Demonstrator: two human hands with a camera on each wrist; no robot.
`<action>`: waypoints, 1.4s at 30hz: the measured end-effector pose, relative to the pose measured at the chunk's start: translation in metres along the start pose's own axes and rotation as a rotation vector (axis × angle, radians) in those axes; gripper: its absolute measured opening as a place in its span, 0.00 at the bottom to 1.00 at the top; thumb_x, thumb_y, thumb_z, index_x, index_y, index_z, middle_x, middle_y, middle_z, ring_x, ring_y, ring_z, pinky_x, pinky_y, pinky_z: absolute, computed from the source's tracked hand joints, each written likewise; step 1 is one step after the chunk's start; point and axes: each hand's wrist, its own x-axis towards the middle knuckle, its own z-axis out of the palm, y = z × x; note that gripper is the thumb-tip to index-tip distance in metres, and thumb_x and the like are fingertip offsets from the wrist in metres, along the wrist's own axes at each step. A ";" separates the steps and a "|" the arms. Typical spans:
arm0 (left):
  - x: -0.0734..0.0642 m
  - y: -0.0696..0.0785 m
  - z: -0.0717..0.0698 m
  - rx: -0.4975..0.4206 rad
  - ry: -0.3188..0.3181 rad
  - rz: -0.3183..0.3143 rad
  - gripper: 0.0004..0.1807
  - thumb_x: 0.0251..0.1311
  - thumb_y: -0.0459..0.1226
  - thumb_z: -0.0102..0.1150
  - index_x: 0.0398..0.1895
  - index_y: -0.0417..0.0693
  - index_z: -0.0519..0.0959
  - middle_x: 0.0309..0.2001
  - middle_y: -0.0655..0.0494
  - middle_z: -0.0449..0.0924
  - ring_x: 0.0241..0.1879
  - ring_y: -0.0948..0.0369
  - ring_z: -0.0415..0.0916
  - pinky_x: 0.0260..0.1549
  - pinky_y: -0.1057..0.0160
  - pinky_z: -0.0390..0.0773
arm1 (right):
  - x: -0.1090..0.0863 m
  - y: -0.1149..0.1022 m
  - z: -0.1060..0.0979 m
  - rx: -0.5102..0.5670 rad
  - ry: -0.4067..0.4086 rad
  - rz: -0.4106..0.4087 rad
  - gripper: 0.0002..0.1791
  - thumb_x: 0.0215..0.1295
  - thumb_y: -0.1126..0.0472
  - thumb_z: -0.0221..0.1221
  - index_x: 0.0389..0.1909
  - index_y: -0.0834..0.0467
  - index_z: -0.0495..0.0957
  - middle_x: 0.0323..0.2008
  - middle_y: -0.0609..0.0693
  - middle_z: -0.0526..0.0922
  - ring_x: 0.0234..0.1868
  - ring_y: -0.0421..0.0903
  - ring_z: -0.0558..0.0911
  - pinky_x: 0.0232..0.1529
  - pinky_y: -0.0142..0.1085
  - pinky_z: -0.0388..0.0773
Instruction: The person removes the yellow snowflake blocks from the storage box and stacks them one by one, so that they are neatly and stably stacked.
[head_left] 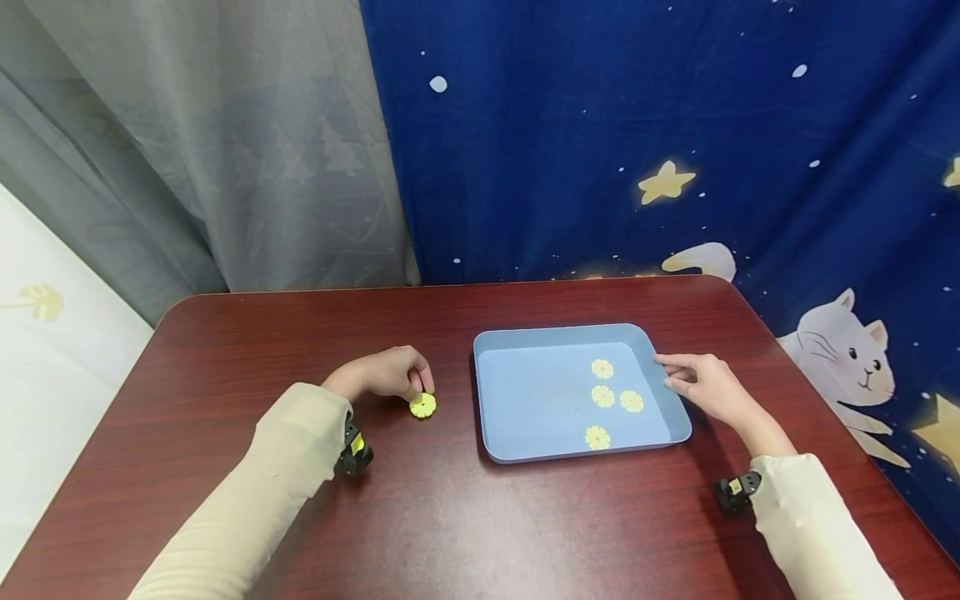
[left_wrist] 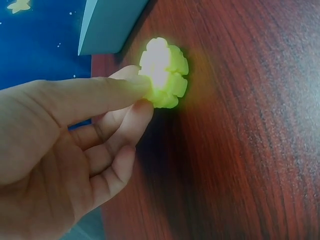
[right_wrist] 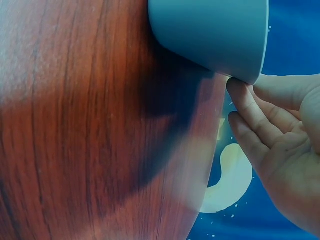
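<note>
My left hand (head_left: 390,372) pinches a yellow flower-shaped plastic disc (head_left: 423,406) between thumb and fingers, left of the tray. In the left wrist view the disc (left_wrist: 176,75) shows a notched edge; glare washes out its face, and I cannot tell whether it is one piece or two stacked. My right hand (head_left: 708,386) grips the right wall of a shallow blue tray (head_left: 525,456). The right wrist view shows the thumb at the rim and a fingertip against the outside of the tray (right_wrist: 210,40). Several yellow discs (head_left: 603,396) lie inside, toward the tray's right side.
Everything stands on a dark red wood-grain table (head_left: 450,525) with rounded far corners. Behind it hang a grey curtain (head_left: 285,150) and a blue curtain (head_left: 525,150) with stars and a cat. Each wrist wears a small black camera (head_left: 356,450).
</note>
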 end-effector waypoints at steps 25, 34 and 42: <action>0.023 0.048 -0.012 -0.002 0.068 0.169 0.07 0.51 0.28 0.59 0.34 0.36 0.78 0.25 0.54 0.76 0.25 0.63 0.70 0.29 0.66 0.72 | 0.000 0.001 0.001 0.005 0.007 -0.011 0.22 0.56 0.72 0.59 0.53 0.69 0.72 0.41 0.65 0.80 0.39 0.55 0.80 0.36 0.40 0.77; 0.047 0.074 -0.001 0.012 0.052 0.193 0.08 0.52 0.29 0.59 0.37 0.36 0.78 0.26 0.53 0.75 0.28 0.62 0.70 0.28 0.67 0.71 | -0.001 0.003 0.003 0.004 0.015 -0.017 0.22 0.56 0.72 0.59 0.53 0.69 0.72 0.41 0.65 0.80 0.39 0.55 0.80 0.36 0.41 0.77; 0.070 0.092 0.016 0.059 0.018 0.218 0.09 0.50 0.30 0.60 0.36 0.37 0.78 0.27 0.54 0.76 0.27 0.63 0.70 0.27 0.69 0.70 | -0.003 0.004 0.006 0.007 0.024 -0.019 0.22 0.56 0.72 0.59 0.54 0.69 0.72 0.42 0.65 0.79 0.39 0.55 0.80 0.36 0.42 0.77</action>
